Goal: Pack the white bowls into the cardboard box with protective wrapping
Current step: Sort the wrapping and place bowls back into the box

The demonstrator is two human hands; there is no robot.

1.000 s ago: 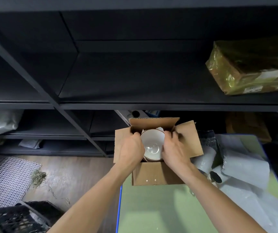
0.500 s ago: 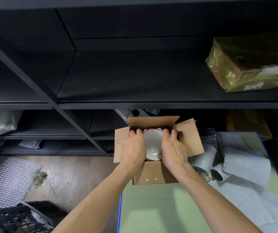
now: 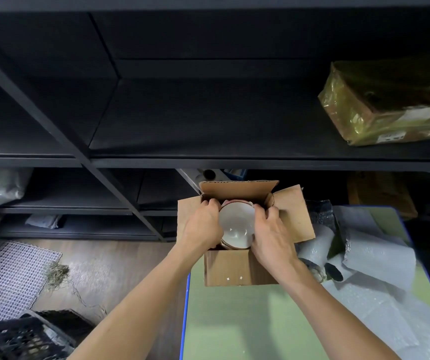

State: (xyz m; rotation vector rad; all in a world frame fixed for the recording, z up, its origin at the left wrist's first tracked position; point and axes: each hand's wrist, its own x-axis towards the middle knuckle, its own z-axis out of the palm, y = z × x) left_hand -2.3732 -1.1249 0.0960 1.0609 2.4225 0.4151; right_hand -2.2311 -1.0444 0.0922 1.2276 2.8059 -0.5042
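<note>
An open cardboard box (image 3: 230, 268) stands at the far left corner of the green table (image 3: 247, 320), flaps spread. Inside it sits a white bowl (image 3: 237, 224) with a reddish rim, stacked on at least one more bowl. My left hand (image 3: 203, 227) grips the bowl's left rim, fingers curled down into the box. On the other side my right hand (image 3: 271, 235) grips the right rim the same way. Sheets and rolls of white bubble wrap (image 3: 380, 258) lie to the right of the box.
Black metal shelving (image 3: 208, 162) runs just behind the box. A parcel in yellowish film (image 3: 387, 105) lies on the upper shelf at right. A black plastic crate (image 3: 24, 336) and a white mesh mat (image 3: 6, 276) are on the wooden floor at left.
Both hands have slid further along the bowl's rim toward the far side, and the bowl sits a little deeper in the box.
</note>
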